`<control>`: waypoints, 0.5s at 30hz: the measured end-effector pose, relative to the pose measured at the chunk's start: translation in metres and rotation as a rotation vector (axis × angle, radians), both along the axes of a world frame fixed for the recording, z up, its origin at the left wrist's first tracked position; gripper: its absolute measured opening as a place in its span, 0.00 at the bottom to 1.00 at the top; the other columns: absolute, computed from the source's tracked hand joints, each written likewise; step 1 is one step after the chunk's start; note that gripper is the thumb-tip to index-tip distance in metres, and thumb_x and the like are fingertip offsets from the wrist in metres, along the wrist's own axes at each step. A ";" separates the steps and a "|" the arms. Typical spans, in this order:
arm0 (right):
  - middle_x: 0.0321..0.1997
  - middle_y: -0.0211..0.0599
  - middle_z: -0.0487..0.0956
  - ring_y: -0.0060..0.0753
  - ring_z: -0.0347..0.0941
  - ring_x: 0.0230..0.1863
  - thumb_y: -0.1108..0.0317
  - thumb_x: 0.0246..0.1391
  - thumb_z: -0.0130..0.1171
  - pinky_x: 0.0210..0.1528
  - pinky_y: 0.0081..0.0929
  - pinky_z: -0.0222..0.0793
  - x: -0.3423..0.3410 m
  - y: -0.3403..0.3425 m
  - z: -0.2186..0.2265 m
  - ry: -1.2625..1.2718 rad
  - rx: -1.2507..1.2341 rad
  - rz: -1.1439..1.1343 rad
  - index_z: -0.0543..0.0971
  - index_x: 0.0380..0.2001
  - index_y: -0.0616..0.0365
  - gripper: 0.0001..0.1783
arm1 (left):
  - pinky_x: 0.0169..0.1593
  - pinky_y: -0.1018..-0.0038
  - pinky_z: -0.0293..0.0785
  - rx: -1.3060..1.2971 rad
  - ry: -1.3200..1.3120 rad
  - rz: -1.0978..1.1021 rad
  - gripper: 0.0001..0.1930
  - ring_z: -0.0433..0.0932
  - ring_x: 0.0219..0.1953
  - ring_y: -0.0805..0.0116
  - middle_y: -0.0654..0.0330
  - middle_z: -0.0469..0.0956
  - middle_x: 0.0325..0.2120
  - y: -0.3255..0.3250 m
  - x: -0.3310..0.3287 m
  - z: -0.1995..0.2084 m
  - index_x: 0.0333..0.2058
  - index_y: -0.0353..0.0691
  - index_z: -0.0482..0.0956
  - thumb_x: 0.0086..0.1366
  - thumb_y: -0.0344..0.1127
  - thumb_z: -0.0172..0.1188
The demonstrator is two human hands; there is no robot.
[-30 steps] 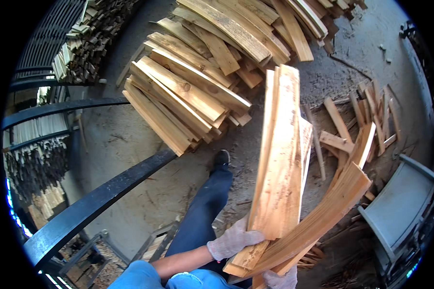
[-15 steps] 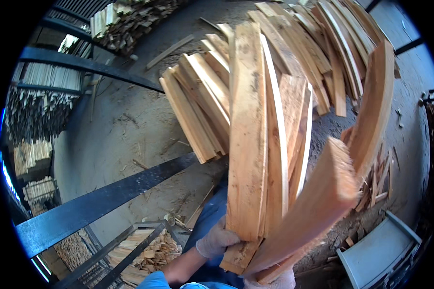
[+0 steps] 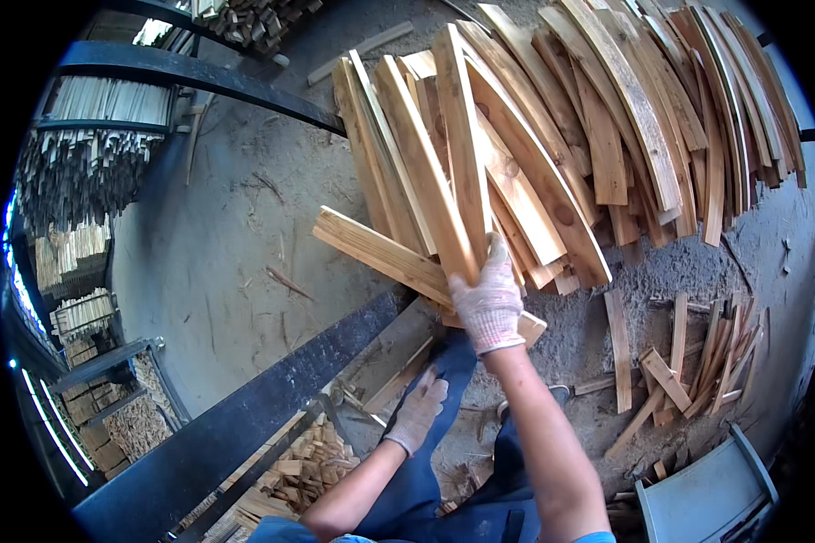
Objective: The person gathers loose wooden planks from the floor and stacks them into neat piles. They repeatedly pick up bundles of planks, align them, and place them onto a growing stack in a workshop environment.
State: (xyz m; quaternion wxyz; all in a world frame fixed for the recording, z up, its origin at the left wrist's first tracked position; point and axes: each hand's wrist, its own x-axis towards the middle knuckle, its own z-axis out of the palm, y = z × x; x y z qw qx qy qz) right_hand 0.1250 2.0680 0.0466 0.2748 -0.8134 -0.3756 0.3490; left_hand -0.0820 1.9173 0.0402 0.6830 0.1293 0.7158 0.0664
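Note:
My right hand [image 3: 491, 303], in a pale, soiled work glove, is closed around the near end of a wooden board [image 3: 463, 145] at the front of the long pile. A second board [image 3: 426, 172] meets it in a narrow V under the same hand. Crosswise beneath them lies a short plank [image 3: 380, 253], partly covered by my wrist. My left hand [image 3: 418, 407], also gloved, is held flat with its fingers stretched out over my blue trouser leg, holding nothing. Farther right, the pile of boards [image 3: 625, 118] continues in leaning rows.
A dark metal beam [image 3: 272, 398] crosses at the left, in front of my legs. Short offcuts [image 3: 303, 466] fill a frame at lower left. Scattered wood strips [image 3: 697, 362] lie on the floor to the right, near a grey plastic stool [image 3: 711, 493]. Stacked slats [image 3: 81, 181] stand far left.
The boards held upright in both hands have left my grip. My left hand is now empty beside my leg. My right hand has moved forward onto boards at the pile.

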 end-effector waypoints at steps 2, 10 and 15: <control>0.64 0.60 0.75 0.59 0.76 0.61 0.55 0.57 0.67 0.64 0.46 0.72 0.015 -0.004 0.001 0.209 -0.170 -0.007 0.56 0.74 0.58 0.48 | 0.53 0.73 0.70 0.023 0.031 0.006 0.35 0.74 0.52 0.73 0.62 0.74 0.56 0.000 0.005 0.006 0.72 0.47 0.63 0.72 0.56 0.56; 0.63 0.65 0.75 0.60 0.74 0.64 0.54 0.61 0.66 0.66 0.44 0.70 0.039 -0.022 -0.035 0.247 -0.115 0.084 0.58 0.74 0.60 0.45 | 0.41 0.70 0.76 0.225 0.021 0.288 0.18 0.77 0.40 0.71 0.64 0.78 0.40 0.113 0.109 -0.022 0.51 0.43 0.76 0.73 0.50 0.59; 0.63 0.57 0.77 0.46 0.77 0.62 0.64 0.63 0.65 0.65 0.38 0.73 0.063 -0.019 0.005 0.395 0.068 -0.141 0.67 0.71 0.59 0.35 | 0.26 0.81 0.70 0.349 0.224 0.278 0.09 0.72 0.25 0.80 0.68 0.74 0.29 0.109 0.109 -0.055 0.44 0.43 0.74 0.71 0.38 0.62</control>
